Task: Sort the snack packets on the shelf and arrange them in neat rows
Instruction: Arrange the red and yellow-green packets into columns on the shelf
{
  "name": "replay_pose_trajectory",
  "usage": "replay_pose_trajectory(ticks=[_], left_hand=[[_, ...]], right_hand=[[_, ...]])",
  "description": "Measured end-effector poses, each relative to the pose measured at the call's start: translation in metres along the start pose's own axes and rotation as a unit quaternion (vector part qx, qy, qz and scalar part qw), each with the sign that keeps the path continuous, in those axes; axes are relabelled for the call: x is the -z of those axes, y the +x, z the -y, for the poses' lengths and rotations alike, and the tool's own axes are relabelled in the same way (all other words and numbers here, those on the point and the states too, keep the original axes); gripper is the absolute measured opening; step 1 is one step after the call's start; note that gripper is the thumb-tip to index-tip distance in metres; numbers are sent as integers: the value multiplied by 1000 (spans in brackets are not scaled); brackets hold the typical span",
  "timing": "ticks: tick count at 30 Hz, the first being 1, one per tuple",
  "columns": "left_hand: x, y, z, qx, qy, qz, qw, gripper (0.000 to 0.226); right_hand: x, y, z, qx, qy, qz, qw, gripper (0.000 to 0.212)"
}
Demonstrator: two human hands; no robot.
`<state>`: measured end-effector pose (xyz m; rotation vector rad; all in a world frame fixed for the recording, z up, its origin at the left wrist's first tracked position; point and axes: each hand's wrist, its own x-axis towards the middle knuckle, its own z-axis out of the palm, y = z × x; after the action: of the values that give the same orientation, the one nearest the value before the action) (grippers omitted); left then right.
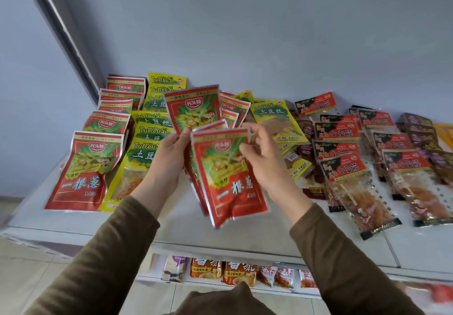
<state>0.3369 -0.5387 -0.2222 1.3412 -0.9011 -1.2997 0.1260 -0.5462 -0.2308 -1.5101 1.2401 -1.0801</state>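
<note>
My left hand [166,160] grips a fanned stack of red snack packets [229,174] from the left, above the middle of the white shelf [257,231]. My right hand [264,160] pinches the top right edge of the front packet in that stack. One more red packet [193,108] sticks up behind the stack. A row of matching red packets [85,167] lies overlapped along the shelf's left side. Beside it runs a row of yellow packets [147,140].
Black-and-red packets [343,165] with clear windows lie in overlapped rows on the right, dark brown ones [421,133] beyond them. A loose yellow packet [277,121] lies mid-shelf. A lower shelf [220,273] holds more snacks. A pale wall backs the shelf.
</note>
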Motion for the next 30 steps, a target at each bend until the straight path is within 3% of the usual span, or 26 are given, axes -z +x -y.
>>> replay_pose_trajectory(ticks=[2, 6, 12, 20, 22, 26, 28, 30], left_hand=[[1, 2, -4, -9, 3, -3, 1000, 39], [-3, 1, -8, -34, 2, -2, 999, 34], [-8, -12, -10, -30, 5, 30, 999, 45], [-11, -34, 14, -32, 100, 80, 991, 71], [-9, -31, 15, -27, 102, 71, 992, 67], [-7, -26, 12, 17, 96, 109, 989, 66], [-10, -28, 9, 20, 111, 119, 986, 66], [-13, -32, 6, -30, 187, 91, 978, 74]], right_hand=[[-8, -8, -3, 17, -62, 16, 998, 25], [-18, -14, -6, 38, -125, -23, 991, 36], [-21, -11, -11, 13, -109, -75, 991, 2], [-35, -17, -19, -28, -60, -123, 990, 8], [-36, -18, -16, -3, -91, -119, 989, 18], [-34, -12, -7, -10, -49, -59, 997, 69], [-35, -9, -6, -42, 12, -43, 998, 77], [-37, -7, -9, -51, 36, -52, 997, 79]])
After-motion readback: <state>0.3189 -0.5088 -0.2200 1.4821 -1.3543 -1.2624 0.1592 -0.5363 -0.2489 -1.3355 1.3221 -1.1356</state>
